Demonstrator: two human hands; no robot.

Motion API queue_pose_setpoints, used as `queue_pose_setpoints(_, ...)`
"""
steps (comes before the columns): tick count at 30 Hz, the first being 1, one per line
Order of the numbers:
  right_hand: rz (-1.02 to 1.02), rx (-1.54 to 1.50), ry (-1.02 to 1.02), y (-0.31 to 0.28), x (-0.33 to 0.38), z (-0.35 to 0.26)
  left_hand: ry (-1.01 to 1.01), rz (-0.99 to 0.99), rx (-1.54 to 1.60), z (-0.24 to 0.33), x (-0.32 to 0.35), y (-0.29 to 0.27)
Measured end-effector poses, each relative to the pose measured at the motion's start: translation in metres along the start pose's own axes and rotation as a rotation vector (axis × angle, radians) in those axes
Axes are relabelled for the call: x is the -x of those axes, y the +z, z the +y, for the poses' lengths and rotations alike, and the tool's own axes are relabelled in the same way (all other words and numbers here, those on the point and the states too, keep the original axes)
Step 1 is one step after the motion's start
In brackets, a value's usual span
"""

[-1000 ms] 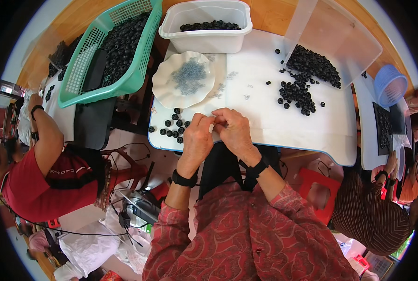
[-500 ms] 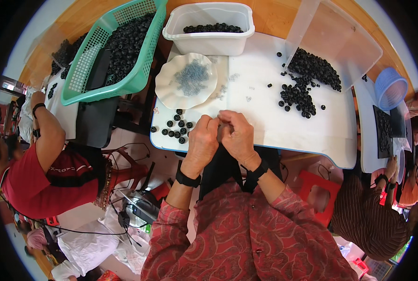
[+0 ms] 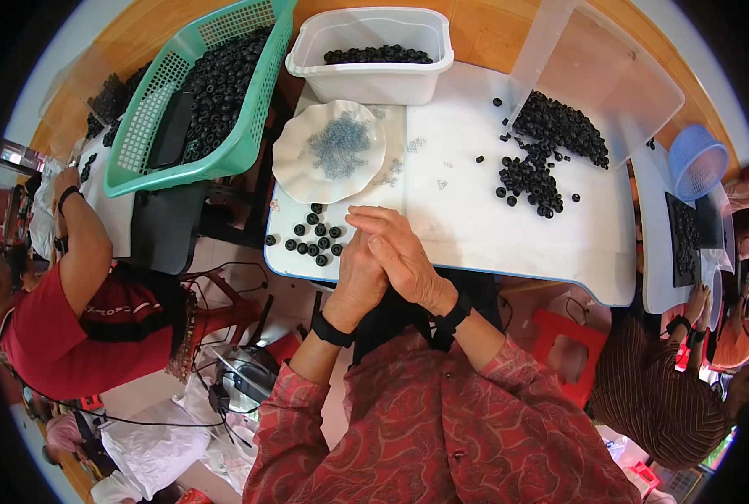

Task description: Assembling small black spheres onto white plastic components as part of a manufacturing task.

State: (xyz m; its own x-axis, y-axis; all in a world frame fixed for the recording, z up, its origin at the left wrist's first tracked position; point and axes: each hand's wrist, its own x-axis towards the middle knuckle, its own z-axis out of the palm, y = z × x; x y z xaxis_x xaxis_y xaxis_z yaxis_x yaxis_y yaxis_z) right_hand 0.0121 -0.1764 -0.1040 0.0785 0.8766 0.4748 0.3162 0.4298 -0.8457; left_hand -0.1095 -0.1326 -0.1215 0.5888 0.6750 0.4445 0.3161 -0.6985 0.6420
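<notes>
Above the table's front edge, my two hands are pressed together. My right hand [image 3: 408, 260] lies across the left with its fingers stretched out and its palm hidden. My left hand [image 3: 360, 273] is curled beneath it, and whatever sits between them cannot be seen. Just left of them, several small round black parts with holes [image 3: 313, 244] are scattered at the table corner. Behind these stands a wavy-edged cream plate [image 3: 292, 172] bearing a heap of tiny translucent pieces [image 3: 339, 144]. A loose pile of black parts [image 3: 532, 181] lies farther right on the white table [image 3: 467, 193].
A white tub [image 3: 374, 86] of black parts stands at the back. At right a clear bin [image 3: 614, 71] lies tipped, black parts spilling out. A green basket [image 3: 223, 175] sits at left. Co-workers sit on both sides; a red stool [image 3: 551, 336] and cables are below.
My right hand has gone from curled fingertips meeting the left to lying stretched over it. Both hands shifted slightly left. The view has moved a little.
</notes>
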Motion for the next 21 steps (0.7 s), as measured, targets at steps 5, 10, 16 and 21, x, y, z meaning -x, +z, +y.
queue_pose_setpoints(5, -0.042, 0.064, 0.006, -0.003, 0.0, -0.003, 0.08, -0.046, -0.066, -0.005, 0.008, 0.004)
queue_pose_setpoints(10, -0.037, 0.008, 0.048, -0.002, -0.002, 0.002, 0.113, -0.038, -0.104, -0.006, 0.008, 0.006)
queue_pose_setpoints(16, -0.036, 0.003, 0.049, -0.003, -0.008, 0.002, 0.106, -0.027, -0.09, -0.007, 0.004, 0.005)
queue_pose_setpoints(21, -0.023, -0.048, 0.133, -0.002, -0.012, 0.005, 0.078, -0.065, -0.032, -0.006, -0.003, 0.001)
